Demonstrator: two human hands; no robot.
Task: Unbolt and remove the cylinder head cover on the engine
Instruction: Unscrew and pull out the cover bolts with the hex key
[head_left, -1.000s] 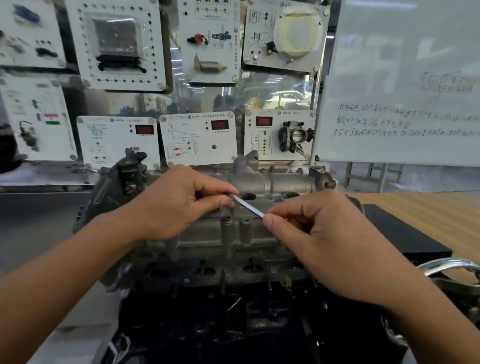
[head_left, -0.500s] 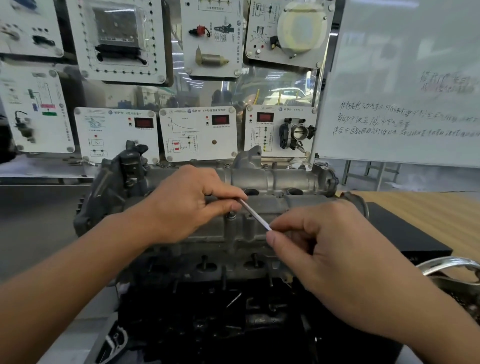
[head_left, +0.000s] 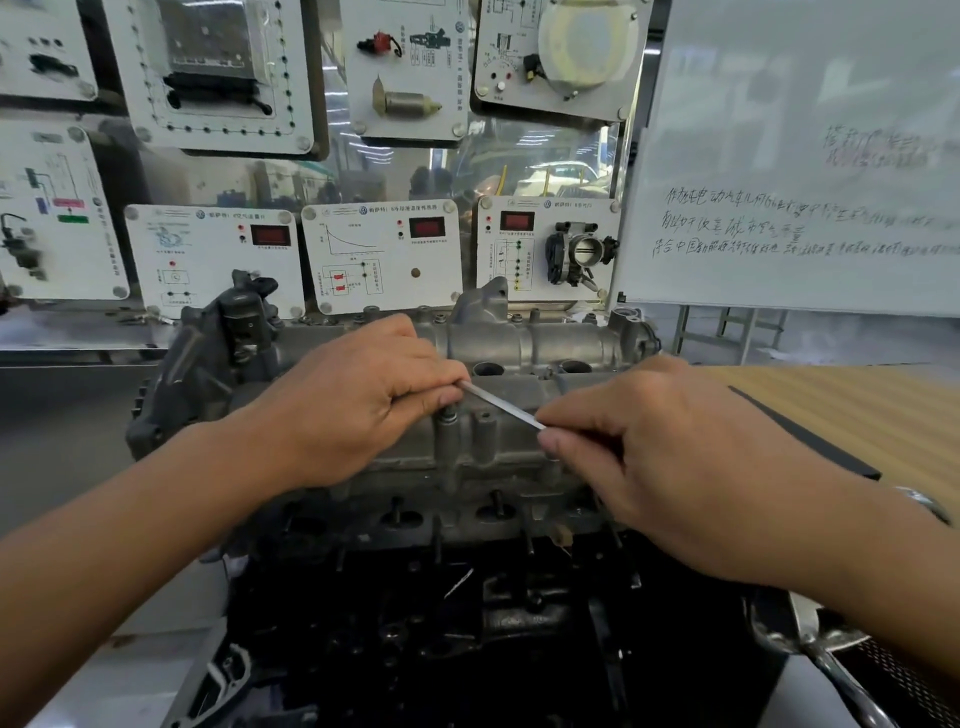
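Two hands share one tool. Left hand (head_left: 358, 400) pinches the left end of a thin metal strip (head_left: 501, 406) between thumb and curled forefinger. Right hand (head_left: 675, 467) pinches the other end the same way, its remaining fingers folded under. Strip is bright and narrow, sloping down from left to right (what kind of tool it is I cannot tell). It sits just above the near edge of the cylinder head cover (head_left: 545, 343).

Cover: grey cast metal, seated on top of the engine (head_left: 467, 613), running left to right across the middle of the view. Two round openings show in its top, between the hands. Upright bosses line its near edge. A bolt head (head_left: 448, 415) sits in one of them, directly under the left thumb; touching or just apart, cannot tell. Engine below is dark and grimy, with studs standing out of its near face.

Behind the engine: white training panels (head_left: 382, 254) with red displays, one carrying a throttle body (head_left: 579, 254). Whiteboard (head_left: 805, 156) with handwriting, upper right. Wooden table (head_left: 857, 405) to the right of the engine, with a black mat (head_left: 847, 460) on it nearest the engine. Shiny chrome piece (head_left: 831, 675) at lower right, partly hidden by the right forearm.
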